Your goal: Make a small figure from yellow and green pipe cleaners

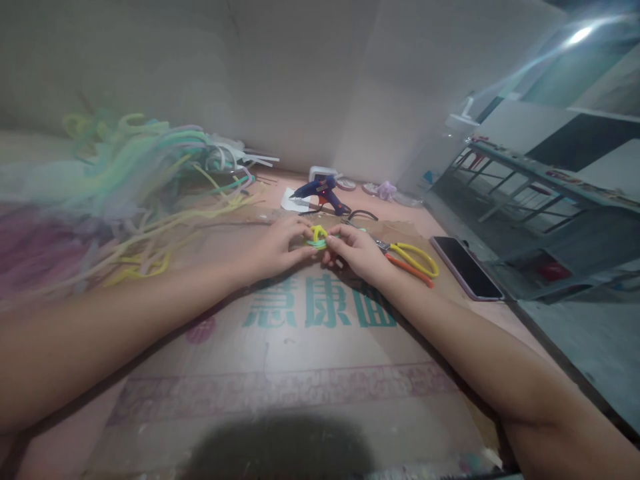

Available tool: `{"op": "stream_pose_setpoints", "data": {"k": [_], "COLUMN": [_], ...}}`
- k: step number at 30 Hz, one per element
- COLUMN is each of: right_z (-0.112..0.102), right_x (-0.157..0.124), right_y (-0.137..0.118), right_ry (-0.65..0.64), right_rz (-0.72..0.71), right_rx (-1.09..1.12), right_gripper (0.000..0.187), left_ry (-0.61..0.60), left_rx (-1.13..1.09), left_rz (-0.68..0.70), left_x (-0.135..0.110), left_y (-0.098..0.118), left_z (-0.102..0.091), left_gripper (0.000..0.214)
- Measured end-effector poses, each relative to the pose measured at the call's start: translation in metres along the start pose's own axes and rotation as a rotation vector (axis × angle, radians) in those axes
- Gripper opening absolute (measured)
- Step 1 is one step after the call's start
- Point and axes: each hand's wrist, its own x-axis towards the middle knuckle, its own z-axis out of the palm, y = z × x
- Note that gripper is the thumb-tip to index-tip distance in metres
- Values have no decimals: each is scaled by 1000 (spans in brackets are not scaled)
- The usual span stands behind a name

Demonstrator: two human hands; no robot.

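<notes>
Fingers of the left hand (284,248) and right hand (359,252) are pinched on the yellow-and-green piece (317,238) over the printed sheet (230,357); shaping seems in hand, steady holding is called for next.

The left hand (281,245) and right hand (359,250) hold 1 yellow-and-green piece (318,234) near pliers (383,246).

1. A pink tabletop (65,447) carried a printed cardboard sheet (300,360).
2. Pliers (410,269) with yellow and orange handles lay at the sheet's right side.
3. A dark-screened phone (469,270) lay to their right.
4. Farther back, a blue glue gun (320,189) overlapped a white card (289,200).
5. At left spread a blurred heap of multicoloured strips (165,150).
</notes>
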Motion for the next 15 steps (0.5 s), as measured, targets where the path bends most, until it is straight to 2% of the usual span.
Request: {"op": "stream_pose_setpoints", "data": {"k": [9, 15], "right_z": [0, -1], "right_x": [-1, -1], "right_y": [0, 2], "right_ry": [-24, -20], "right_rz": [-20, -12], "right_rx": [-13, -20], "right_gripper": [38, 34], "left_ry": [32, 12], "left_rx": [-40, -66], "left_rz": [-11, -35], "left_x": [0, -1], "left_y": [-1, -1], "left_z": [1, 0], "left_gripper": [22, 21]}}
